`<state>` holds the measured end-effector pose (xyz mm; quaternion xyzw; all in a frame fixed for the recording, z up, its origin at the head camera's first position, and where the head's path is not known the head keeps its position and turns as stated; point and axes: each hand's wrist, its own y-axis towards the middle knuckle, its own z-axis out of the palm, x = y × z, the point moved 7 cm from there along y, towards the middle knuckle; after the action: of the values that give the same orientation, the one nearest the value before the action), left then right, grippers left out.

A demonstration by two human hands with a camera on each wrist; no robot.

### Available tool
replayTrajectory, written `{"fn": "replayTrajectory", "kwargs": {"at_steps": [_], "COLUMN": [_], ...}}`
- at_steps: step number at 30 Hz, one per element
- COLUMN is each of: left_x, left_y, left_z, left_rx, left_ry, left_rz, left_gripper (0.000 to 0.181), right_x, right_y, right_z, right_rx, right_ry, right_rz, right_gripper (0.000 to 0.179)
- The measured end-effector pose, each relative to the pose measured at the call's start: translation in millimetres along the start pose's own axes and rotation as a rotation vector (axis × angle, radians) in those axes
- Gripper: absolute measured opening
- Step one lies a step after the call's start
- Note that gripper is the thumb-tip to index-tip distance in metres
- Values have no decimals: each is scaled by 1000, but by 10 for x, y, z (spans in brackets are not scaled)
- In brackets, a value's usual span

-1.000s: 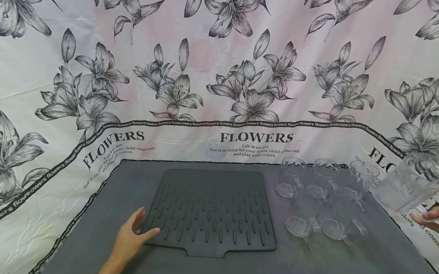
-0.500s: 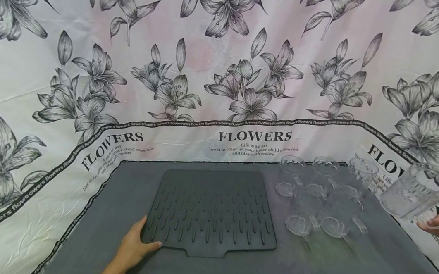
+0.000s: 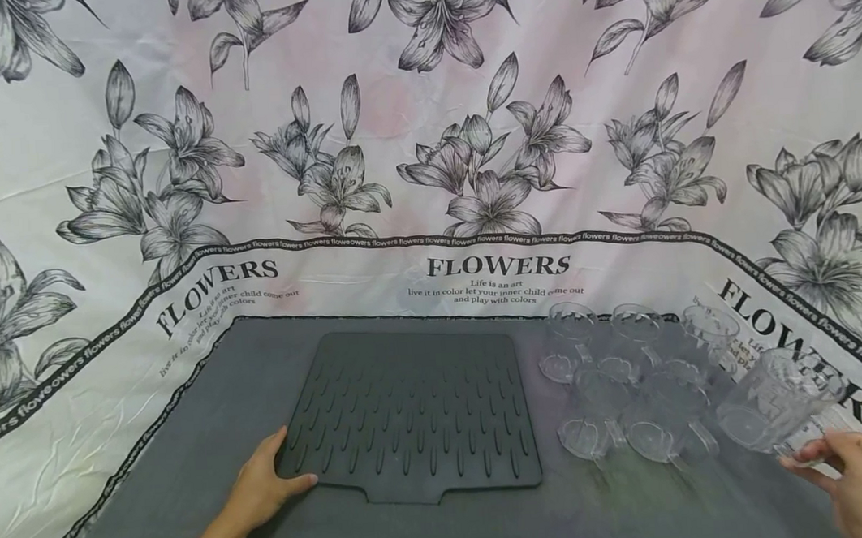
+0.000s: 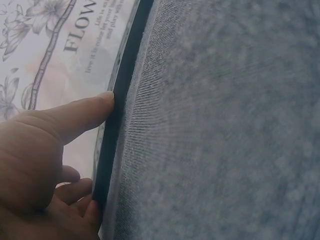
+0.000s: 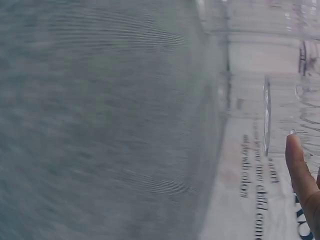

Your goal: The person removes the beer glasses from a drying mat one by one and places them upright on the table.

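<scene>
In the head view my left hand [image 3: 259, 485] holds the near left corner of a dark grey ridged drying mat [image 3: 416, 400], fingers along its left side and thumb on the front edge. The left wrist view shows my thumb tip against the mat's thin edge [image 4: 119, 125]. Over the table's right side, my right hand [image 3: 847, 475] pinches the handle of a clear mug [image 3: 763, 410], which is tilted and raised. The right wrist view catches one finger [image 5: 296, 157] beside the clear mug [image 5: 280, 115]; the rest of that hand is mostly cut off.
Several clear mugs stand in rows right of the mat, among them a near mug [image 3: 652, 440] and a far mug [image 3: 571, 322]. Grey cloth covers the table [image 3: 260, 359]. A white flower-printed sheet [image 3: 373, 280] hangs behind and at both sides.
My left hand has come down onto the mat's corner. The right hand has brought the mug left and lower, closer to the standing mugs. The mat lies where it was.
</scene>
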<state>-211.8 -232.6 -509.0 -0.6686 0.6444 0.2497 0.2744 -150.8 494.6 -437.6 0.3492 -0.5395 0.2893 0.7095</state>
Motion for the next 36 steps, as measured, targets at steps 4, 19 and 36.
{"fn": "replayTrajectory", "kwargs": {"at_steps": [4,19,36], "left_x": [-3,2,25], "left_y": [-15,4,32], "left_z": [-3,1,26], "left_rx": [-4,5,59], "left_ry": [-3,-5,-28], "left_rz": [1,-2,-46], "left_gripper": [108,107,112], "right_x": [-180,-401,-507], "right_y": [-41,-11,38], "right_z": [-38,-83,-70], "right_rx": [-65,-46,103], "right_ry": [-19,32,-8], "right_rz": [107,217,263], "right_gripper": [27,28,29]}}
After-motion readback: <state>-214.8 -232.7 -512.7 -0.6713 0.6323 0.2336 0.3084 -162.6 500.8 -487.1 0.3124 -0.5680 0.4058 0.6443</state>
